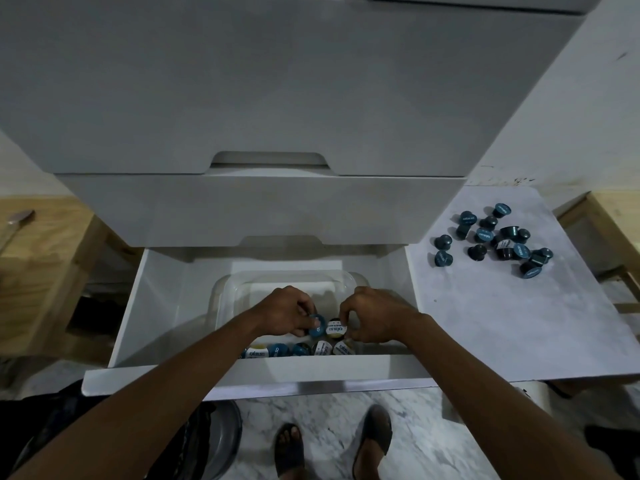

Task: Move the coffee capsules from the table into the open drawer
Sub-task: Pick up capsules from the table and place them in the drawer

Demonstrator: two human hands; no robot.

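The white drawer point(156, 306) stands pulled out at the bottom of a white drawer unit. Inside it sits a clear plastic tub point(228, 289). Both my hands are down in the tub. My left hand point(287, 311) pinches a blue-lidded capsule point(318, 325). My right hand point(375, 315) pinches a white-lidded capsule point(335, 330) right beside it. A row of several capsules point(298, 349) lies along the tub's near wall. On the white table point(502, 323) to the right, a loose pile of several dark blue capsules point(498, 239) lies near the back.
Two shut drawers point(263, 209) hang over the back of the open one. Wooden furniture point(38, 271) with a spoon on it stands on the left. My sandalled feet point(332, 441) are on the marble floor below the drawer front, next to a grey bowl point(221, 438).
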